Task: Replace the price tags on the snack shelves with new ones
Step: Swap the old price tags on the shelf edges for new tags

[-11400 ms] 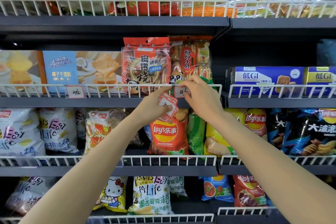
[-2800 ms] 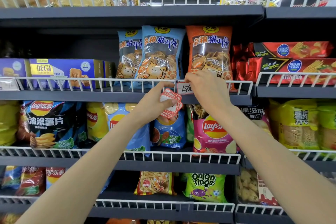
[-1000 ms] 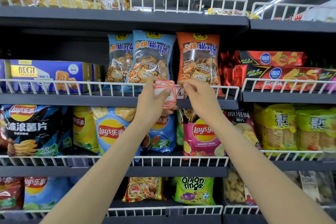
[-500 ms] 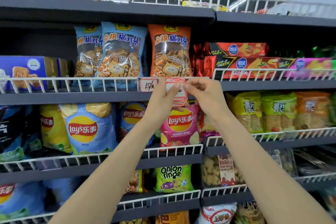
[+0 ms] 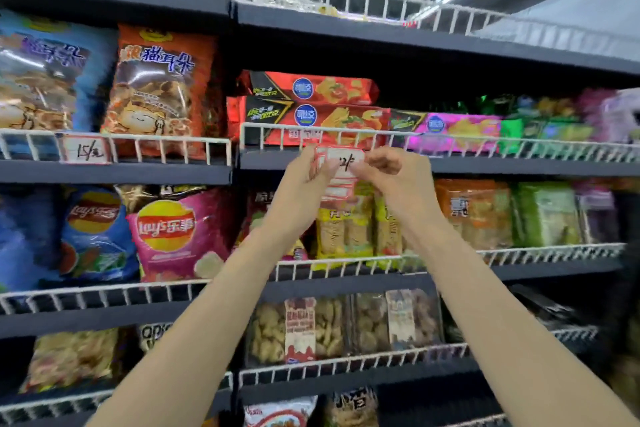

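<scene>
Both my arms reach up to the snack shelves. My left hand [image 5: 304, 180] holds a small stack of price tags [image 5: 337, 180]. The tags are white with red edges. My thumb presses on the front of the stack and my other fingers are behind it, so this hand is closed tight on the tags. The stack hangs down a bit below my thumb.

My right hand [image 5: 391, 168] is just beside my left one. Its thumb and first finger are pinched together on the right edge of the top tag [image 5: 346, 159]. That tag has dark numbers written on it, but my fingertips cover part of them and I cannot read it all. So the tags sit right between my two hands, touching both.

The tags are in front of the white wire rail [image 5: 467, 146] of the shelf. Right behind that rail lie long red snack packs [image 5: 311, 114]. I cannot tell if the top tag touches the rail.

Off to my left, another tag [image 5: 86, 151] is already clipped on the rail of the next shelf part. It sits under an orange bag [image 5: 159, 90]. It is well apart from my hands.

Below my hands stand yellow snack bags [image 5: 346, 229] and a pink chip bag [image 5: 180, 232].
</scene>
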